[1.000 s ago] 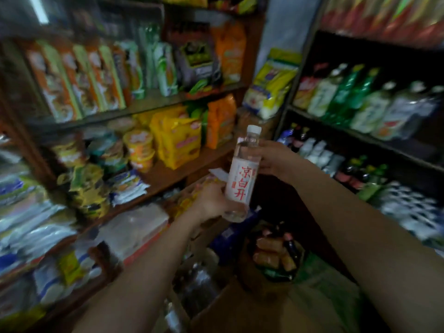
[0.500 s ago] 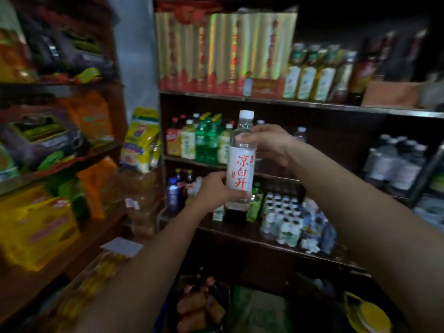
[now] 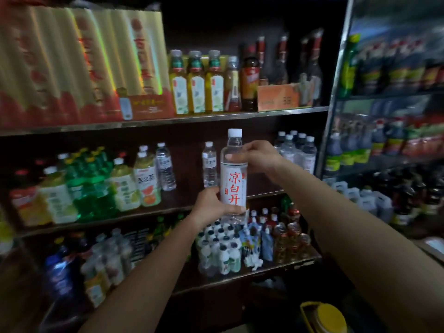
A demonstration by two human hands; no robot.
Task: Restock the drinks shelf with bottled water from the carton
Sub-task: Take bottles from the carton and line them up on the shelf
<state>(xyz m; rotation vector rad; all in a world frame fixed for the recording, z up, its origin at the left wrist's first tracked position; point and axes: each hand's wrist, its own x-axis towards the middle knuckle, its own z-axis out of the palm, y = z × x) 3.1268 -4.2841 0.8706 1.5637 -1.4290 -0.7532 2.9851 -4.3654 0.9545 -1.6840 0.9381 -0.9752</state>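
Note:
I hold a clear water bottle upright in front of the drinks shelf; it has a white cap and a white label with red characters. My left hand grips its lower part from the left. My right hand grips its shoulder, just below the neck, from the right. Behind the bottle, on the middle shelf, stand two similar water bottles, and a group of several more water bottles is at the right end. The carton is out of view.
Green and yellow drink bottles fill the left of the middle shelf. Oil bottles and gold-red boxes stand on the shelf above. Small bottles crowd the shelf below. A second rack of bottles stands at the right. A yellow lid sits low right.
My view has swung right from the snack shelves to face the drinks shelf. Both hands keep the same hold on the bottle, now raised level with the middle shelf.

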